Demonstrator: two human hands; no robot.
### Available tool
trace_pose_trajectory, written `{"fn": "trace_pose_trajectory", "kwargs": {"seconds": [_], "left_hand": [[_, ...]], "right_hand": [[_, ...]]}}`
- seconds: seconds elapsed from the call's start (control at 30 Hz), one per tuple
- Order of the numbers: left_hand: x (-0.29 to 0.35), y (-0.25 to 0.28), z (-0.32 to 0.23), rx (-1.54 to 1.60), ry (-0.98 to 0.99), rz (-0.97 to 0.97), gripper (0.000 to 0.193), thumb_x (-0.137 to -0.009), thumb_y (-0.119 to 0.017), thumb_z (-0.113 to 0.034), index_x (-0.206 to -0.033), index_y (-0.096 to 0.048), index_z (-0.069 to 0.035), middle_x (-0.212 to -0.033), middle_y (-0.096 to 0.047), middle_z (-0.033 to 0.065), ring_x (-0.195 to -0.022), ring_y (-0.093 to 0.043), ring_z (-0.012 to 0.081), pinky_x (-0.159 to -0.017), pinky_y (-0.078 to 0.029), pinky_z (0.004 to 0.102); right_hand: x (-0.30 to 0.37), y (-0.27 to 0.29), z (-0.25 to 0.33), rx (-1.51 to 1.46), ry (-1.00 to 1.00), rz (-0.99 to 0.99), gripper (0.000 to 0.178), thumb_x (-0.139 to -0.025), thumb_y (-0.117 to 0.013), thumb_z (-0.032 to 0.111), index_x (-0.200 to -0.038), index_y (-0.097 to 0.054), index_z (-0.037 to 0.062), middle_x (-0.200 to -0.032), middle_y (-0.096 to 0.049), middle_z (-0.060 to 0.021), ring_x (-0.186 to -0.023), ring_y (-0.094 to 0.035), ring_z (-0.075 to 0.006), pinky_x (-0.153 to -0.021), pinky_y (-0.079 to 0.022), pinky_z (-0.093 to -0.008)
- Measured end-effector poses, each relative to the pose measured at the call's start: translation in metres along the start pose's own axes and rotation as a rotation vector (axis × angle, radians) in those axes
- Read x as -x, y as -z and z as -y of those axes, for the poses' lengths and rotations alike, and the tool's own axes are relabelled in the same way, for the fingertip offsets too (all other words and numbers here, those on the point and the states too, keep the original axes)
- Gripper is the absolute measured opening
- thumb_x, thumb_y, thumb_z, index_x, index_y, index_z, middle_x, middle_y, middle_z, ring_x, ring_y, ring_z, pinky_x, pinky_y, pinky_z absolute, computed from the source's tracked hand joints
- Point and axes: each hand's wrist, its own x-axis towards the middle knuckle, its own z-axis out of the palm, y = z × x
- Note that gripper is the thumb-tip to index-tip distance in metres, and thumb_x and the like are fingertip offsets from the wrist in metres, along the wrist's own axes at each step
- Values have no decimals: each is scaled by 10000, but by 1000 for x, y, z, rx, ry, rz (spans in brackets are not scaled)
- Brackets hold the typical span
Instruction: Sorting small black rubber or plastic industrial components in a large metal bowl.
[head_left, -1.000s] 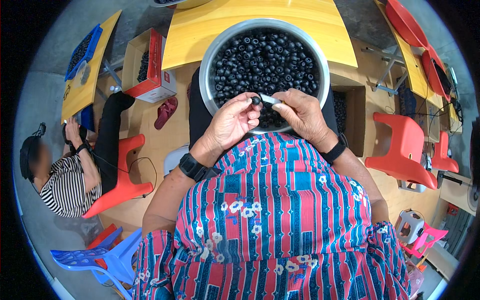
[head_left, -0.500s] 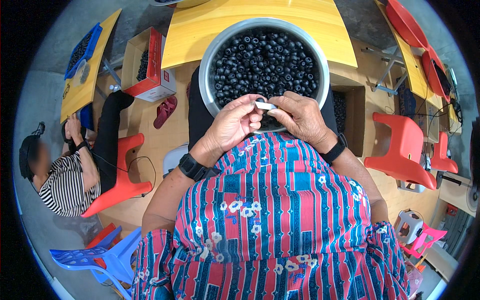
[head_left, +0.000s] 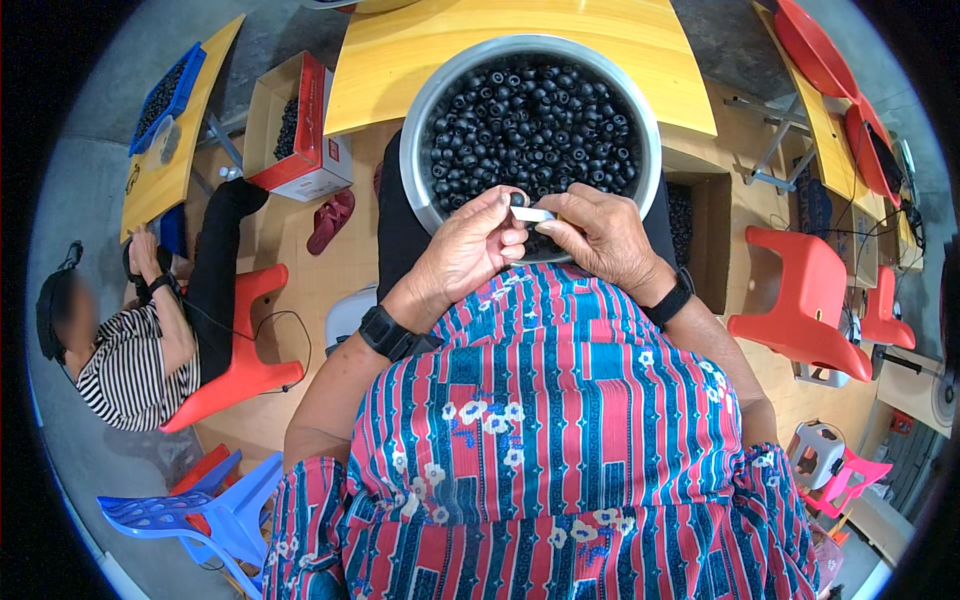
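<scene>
A: In the head view, how did the hands stand over the metal bowl (head_left: pixel 411 150)?

B: Near each other, above the bowl's near side. The left hand (head_left: pixel 468 240) pinched a small black piece (head_left: pixel 517 199) between thumb and finger. The right hand (head_left: pixel 605 235) was closed round a pale flat tool (head_left: pixel 533 214), its end lying across that piece. I couldn't tell whether the fingers of the two hands touched.

A: So how far had the work got?

B: I'd have called that one piece mid-work: the tool was at it and it hadn't been let go. Below, the bowl held a broad heap of black pieces (head_left: pixel 530 130), many with a round hollow facing up.

A: Were those done or waiting?

B: The view didn't settle it. The hollows could have been worked or simply how the pieces came, and the fingers hid what the tool had changed on the held one.

A: Was there more beyond the bowl?

B: Yes. Just right of it, a brown carton (head_left: pixel 705 230) held dark pieces. Well to its left, so did a red and white carton (head_left: pixel 318 165), and farther left a blue tray (head_left: pixel 192 78). Whether those were finished or left to do, I couldn't say.
</scene>
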Motion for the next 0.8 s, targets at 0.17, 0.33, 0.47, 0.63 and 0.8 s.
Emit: {"fn": "trace_pose_trajectory", "kwargs": {"seconds": [0.17, 0.33, 0.47, 0.63, 0.8], "left_hand": [[-1, -3, 1, -2, 25, -21, 183, -1039, -472, -218, -1122, -529, -65, -925, -516, 20, -737, -448, 88, -635, -399, 224], [-2, 4, 2, 0, 32, 46, 213, -1032, -473, -231, -1148, -526, -60, -927, -518, 31, -778, -457, 96, -662, -388, 245], [-2, 2, 1, -35, 40, 82, 219, -1035, -462, -235, -1149, -524, -58, -926, -518, 33, -777, -455, 97, -668, -387, 247], [-2, 5, 0, -35, 55, 109, 236, -1034, -461, -252, -1160, -519, -62, -927, -521, 33, -777, -454, 93, -672, -383, 245], [-2, -5, 1, -89, 49, 1, 214, -1055, -414, -270, -1090, -531, -95, -874, -526, 8, -713, -431, 78, -639, -391, 227]], "right_hand": [[0, -1, -1, 9, 6, -9, 213, -861, -668, 262, -989, -673, 91, -796, -616, -93, -738, -643, -300, -641, -518, -400], [-1, -1, -1, 12, 4, -14, 209, -863, -666, 263, -989, -673, 96, -800, -616, -89, -742, -644, -298, -642, -519, -396], [-1, -1, -2, 26, 7, -18, 208, -863, -665, 264, -989, -673, 98, -805, -619, -89, -744, -644, -298, -643, -519, -395], [-2, -2, -3, 25, 50, -37, 201, -871, -689, 206, -1014, -690, 64, -762, -625, -85, -659, -633, -242, -587, -502, -341], [-2, -2, -3, 36, 62, -42, 200, -872, -689, 208, -1011, -690, 65, -764, -627, -83, -659, -636, -241, -582, -502, -339]]}}
